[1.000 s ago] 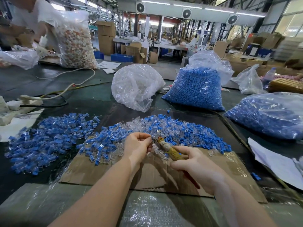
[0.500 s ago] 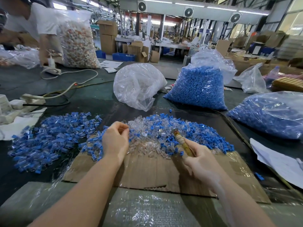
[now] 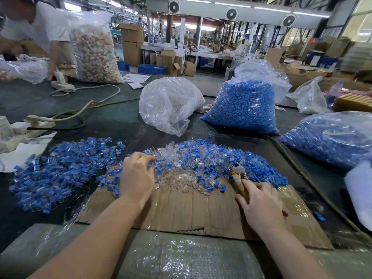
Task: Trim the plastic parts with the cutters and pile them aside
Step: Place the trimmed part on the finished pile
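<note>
A heap of clear and blue plastic parts lies at the far edge of a cardboard sheet. To its left spreads a second pile of blue-capped parts. My left hand reaches into the left side of the middle heap with its fingertips curled down among the parts. Whether they pinch one is hidden. My right hand rests on the cardboard and grips the yellow handles of the cutters. The metal jaws point away from me at the heap's right side.
Behind the heap stand a crumpled clear bag and a bag of blue parts. Another blue-filled bag lies at the right. Power strips and a cable sit at the left. A person in white works at the far left.
My left hand left the cutters, swung out to the left pile, then came back into the middle heap. My right hand lowered the cutters onto the cardboard at the right.
</note>
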Demonstrator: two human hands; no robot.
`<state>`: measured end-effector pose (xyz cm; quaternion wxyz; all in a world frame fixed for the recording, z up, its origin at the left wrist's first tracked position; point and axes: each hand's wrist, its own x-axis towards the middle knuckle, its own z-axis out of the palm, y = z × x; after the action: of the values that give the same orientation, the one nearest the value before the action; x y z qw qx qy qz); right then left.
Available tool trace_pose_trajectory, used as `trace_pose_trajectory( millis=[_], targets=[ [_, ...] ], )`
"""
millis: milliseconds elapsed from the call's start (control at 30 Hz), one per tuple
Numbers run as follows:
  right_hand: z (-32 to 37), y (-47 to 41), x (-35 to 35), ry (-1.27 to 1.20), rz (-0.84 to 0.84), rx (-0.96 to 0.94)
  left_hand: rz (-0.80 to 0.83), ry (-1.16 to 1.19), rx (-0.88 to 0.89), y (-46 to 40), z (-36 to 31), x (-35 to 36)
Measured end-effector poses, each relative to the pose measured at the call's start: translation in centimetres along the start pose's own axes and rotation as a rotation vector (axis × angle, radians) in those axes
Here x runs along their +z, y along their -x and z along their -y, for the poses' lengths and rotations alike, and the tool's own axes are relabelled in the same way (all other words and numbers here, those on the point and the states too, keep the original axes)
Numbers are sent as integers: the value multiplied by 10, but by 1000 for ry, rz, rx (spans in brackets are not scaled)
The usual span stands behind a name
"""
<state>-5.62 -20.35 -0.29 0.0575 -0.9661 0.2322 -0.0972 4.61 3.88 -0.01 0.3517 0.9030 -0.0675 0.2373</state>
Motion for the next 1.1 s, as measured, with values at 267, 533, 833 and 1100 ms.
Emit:
trace_pose_trajectory(
  millis=[267, 533, 833, 1100],
  targets=[
    [12, 4, -3, 102, -131, -118, 272, 128, 142, 32, -31, 23],
    [38, 1, 10, 97, -153, -358, 321, 157, 84, 39, -39, 33],
    [46, 2, 13, -53, -285, -334, 287, 177, 103, 45, -44, 40],
    [54, 5, 23, -454, -317, -323, 295, 163, 121, 45, -44, 42]
  ],
)
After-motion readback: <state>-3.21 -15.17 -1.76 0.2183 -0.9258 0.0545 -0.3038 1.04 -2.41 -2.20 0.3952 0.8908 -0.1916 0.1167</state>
